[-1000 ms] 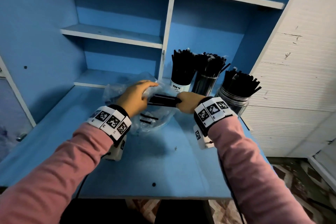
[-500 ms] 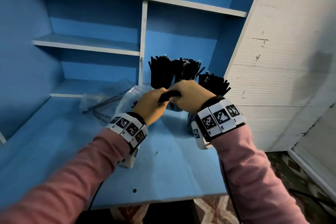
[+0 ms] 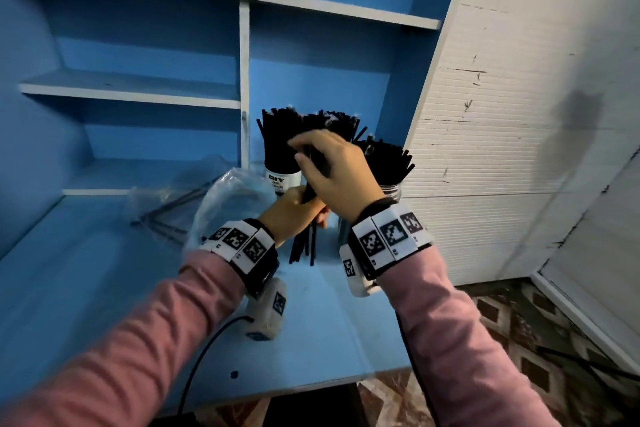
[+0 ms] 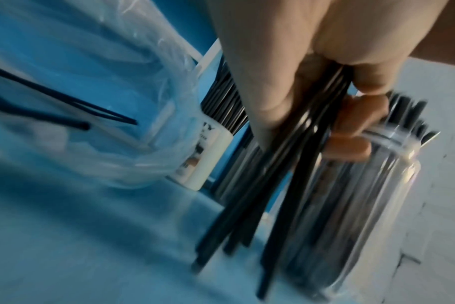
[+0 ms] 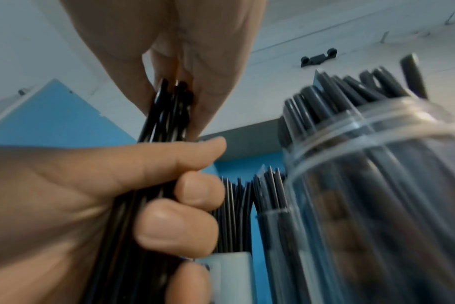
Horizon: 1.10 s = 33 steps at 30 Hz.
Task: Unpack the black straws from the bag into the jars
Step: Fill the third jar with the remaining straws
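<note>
**Inspector:** Left wrist view first. Report the fingers (image 4: 361,115).

**Assistant:** Fingers and thumb of the left hand (image 3: 294,210) are curled round a bundle of black straws (image 3: 308,239), gripping it at about mid-length. The bundle stands near upright. Its lower ends fan out just above the blue tabletop (image 3: 121,288); contact with the surface cannot be confirmed, as the frame is blurred.

**Inspector:** Right hand?

**Assistant:** The right hand (image 3: 341,172) sits above the left. In the right wrist view its fingers (image 5: 127,67) pinch the upper ends of the same bundle, thumb on one side, fingers on the other. Both hands hold the one bundle.

**Inspector:** Outward from the hands.

**Assistant:** Three jars stand directly behind the hands, close together, each packed with upright black straws. The left jar (image 3: 282,180) carries a white label with dark lettering. The middle jar (image 4: 237,176) is mostly hidden by the hands in the head view. The right jar (image 3: 393,189) is clear, with a ridged neck, and its straws splay outward at the top.

**Inspector:** The bag?

**Assistant:** A clear plastic bag (image 3: 225,204) lies on the tabletop left of the hands, mouth open, beside the labelled jar. Several loose straws (image 3: 166,222) remain inside it, lying flat.

**Inspector:** Surroundings?

**Assistant:** Blue shelves (image 3: 131,90) with white edges rise behind the jars. A white ribbed panel (image 3: 502,149) stands to the right.
</note>
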Each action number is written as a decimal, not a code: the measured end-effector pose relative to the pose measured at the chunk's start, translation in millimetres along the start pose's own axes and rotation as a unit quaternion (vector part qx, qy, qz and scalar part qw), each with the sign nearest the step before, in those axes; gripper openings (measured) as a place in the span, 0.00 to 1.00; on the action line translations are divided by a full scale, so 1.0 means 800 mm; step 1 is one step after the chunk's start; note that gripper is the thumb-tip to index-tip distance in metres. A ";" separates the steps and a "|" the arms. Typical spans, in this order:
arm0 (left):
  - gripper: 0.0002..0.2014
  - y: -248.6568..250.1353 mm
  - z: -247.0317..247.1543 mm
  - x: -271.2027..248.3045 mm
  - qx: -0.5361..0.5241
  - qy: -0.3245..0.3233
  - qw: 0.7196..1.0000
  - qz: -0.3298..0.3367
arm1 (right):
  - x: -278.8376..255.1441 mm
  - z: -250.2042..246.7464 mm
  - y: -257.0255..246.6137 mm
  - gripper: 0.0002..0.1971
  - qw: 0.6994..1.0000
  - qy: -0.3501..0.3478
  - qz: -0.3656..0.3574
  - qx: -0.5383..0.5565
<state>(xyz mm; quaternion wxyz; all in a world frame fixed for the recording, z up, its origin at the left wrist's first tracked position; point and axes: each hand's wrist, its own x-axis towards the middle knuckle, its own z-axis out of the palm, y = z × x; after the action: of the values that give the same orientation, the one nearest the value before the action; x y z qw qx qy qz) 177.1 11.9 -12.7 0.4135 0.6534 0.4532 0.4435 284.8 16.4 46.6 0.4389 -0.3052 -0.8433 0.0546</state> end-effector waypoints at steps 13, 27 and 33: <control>0.23 -0.050 0.003 -0.008 0.065 -0.067 0.992 -0.090 | -0.023 0.018 0.020 0.09 0.998 -0.049 0.044 -0.011; 0.09 0.023 0.015 -0.009 -0.009 -0.033 0.999 0.018 | -0.007 -0.031 0.004 0.25 0.982 -0.123 0.145 0.011; 0.11 0.018 0.032 0.012 0.023 0.008 0.997 0.067 | 0.010 -0.065 0.015 0.19 0.989 -0.078 0.123 0.000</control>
<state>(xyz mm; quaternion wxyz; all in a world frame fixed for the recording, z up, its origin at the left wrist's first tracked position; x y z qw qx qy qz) 206.6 14.0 -3.8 0.3638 0.6878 0.4222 0.4650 327.4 21.9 79.8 0.3614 -0.4016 -0.8310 0.1320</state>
